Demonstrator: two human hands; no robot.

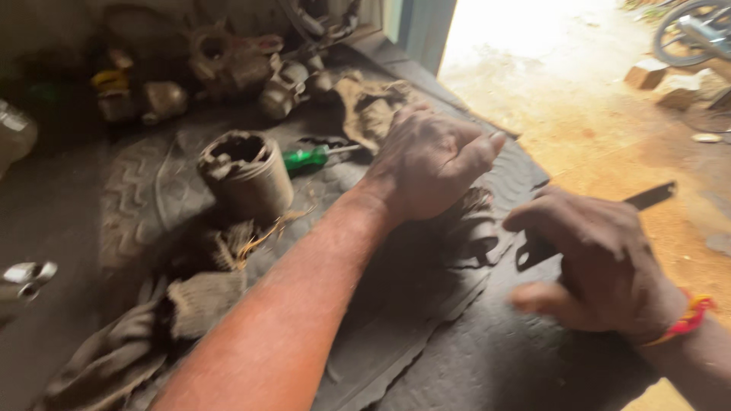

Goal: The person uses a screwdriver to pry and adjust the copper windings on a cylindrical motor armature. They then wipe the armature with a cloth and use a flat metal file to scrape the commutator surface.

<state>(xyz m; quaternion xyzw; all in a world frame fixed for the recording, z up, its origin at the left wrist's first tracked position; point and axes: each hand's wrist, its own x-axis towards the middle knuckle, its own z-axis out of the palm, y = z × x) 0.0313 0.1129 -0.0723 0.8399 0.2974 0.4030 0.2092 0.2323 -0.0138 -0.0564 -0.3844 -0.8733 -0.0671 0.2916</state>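
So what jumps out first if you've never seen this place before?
Two grimy hands in the middle: the left hand closed in a fist over a dark metal part, the right hand gripping a flat dark tool. Left of them, a worn metal cylinder stands on the black rubber mat beside a green-handled screwdriver.

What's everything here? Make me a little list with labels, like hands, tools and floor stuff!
Left hand: left hand closed in a fist over a dark metal part, which it mostly hides
Right hand: right hand gripping a flat dark metal tool
Wrist: red and yellow thread band
Mat: black rubber mat under both hands
Beside the left arm: grimy metal cylinder, standing upright
Behind it: green-handled screwdriver, lying flat
Near left: dirty rags
Outside: sunlit dirt ground, bricks
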